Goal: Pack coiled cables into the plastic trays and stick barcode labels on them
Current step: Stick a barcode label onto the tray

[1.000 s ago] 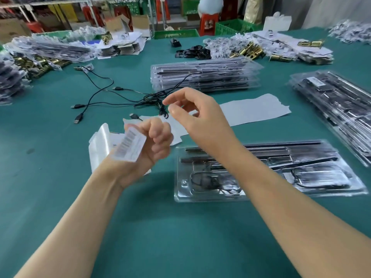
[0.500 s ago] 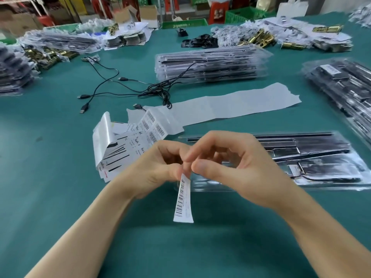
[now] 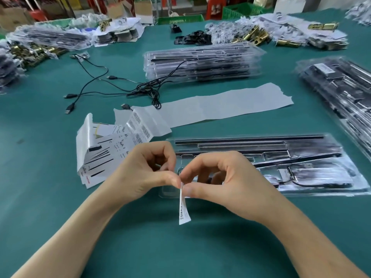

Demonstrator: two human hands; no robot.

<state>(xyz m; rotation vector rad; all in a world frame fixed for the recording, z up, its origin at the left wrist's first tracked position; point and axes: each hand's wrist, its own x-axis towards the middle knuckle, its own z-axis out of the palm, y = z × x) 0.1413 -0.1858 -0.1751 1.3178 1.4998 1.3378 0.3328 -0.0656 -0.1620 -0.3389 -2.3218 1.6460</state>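
Matt white paper barcode label [image 3: 184, 209], glossy clear plastic tray [image 3: 261, 163], matt green table cover [image 3: 140, 247].

Bright even light (soft shadows), blurred, warped edges.

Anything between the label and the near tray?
Nothing visible. The left hand and right hand pinch the label by its top; it hangs over the mat at the near edge of the tray; only the hands overlie its left end.

Both hands, left [image 3: 143, 171] and right [image 3: 226, 181], pinch a barcode label [image 3: 184, 209] above the plastic tray [image 3: 301, 157].
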